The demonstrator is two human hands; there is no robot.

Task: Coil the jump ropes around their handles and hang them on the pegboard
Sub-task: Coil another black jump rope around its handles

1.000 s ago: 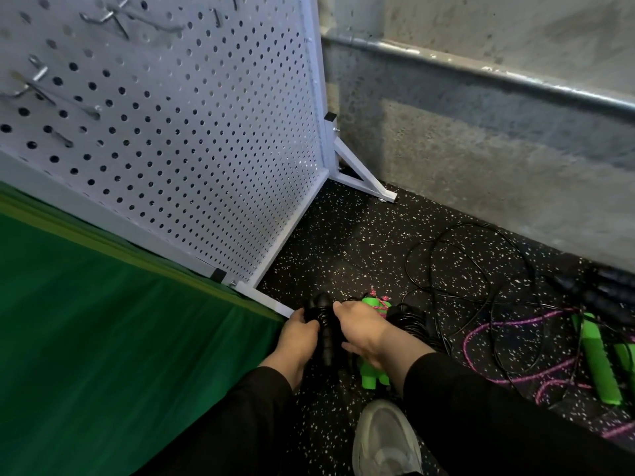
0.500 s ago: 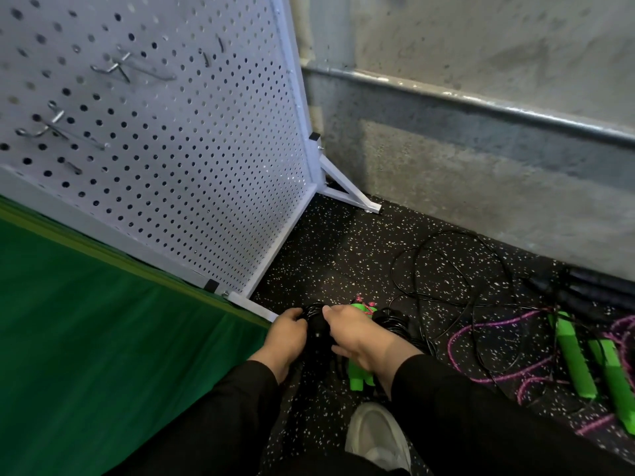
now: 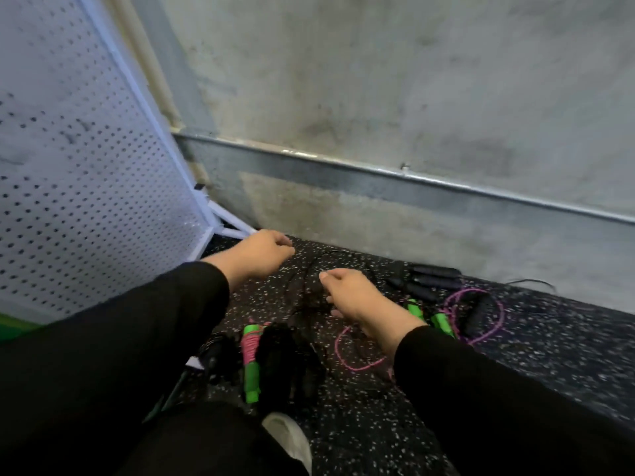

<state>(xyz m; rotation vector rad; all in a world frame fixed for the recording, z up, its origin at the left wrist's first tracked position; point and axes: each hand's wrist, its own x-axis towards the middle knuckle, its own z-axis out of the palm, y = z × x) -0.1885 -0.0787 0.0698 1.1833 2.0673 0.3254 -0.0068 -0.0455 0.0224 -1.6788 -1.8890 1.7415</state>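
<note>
In the head view, both hands have left the black bundle they gripped together half a second ago and now reach forward, apart from each other. The left hand point(image 3: 263, 254) is raised near the foot of the pegboard point(image 3: 86, 173), fingers curled; a thin black cord point(image 3: 314, 261) runs off toward its fingertips, but blur hides whether it pinches it. The right hand point(image 3: 357, 300) hovers over the tangle of black cord, fingers curled loosely downward; I cannot tell if it holds any strand.

The coiled black rope point(image 3: 278, 355) now lies on the floor point(image 3: 378, 424) below and between the hands, just beside a green handle pair point(image 3: 251, 362) wound with pink cord. Right of the right hand lie two loose green handles point(image 3: 429, 316) with a pink rope point(image 3: 481, 314) looping out, and beyond them black handles point(image 3: 429, 278) near the wall point(image 3: 378, 97). A shoe point(image 3: 288, 438) shows between the sleeves. The camera has tilted up, so more wall and less pegboard show than before.
</note>
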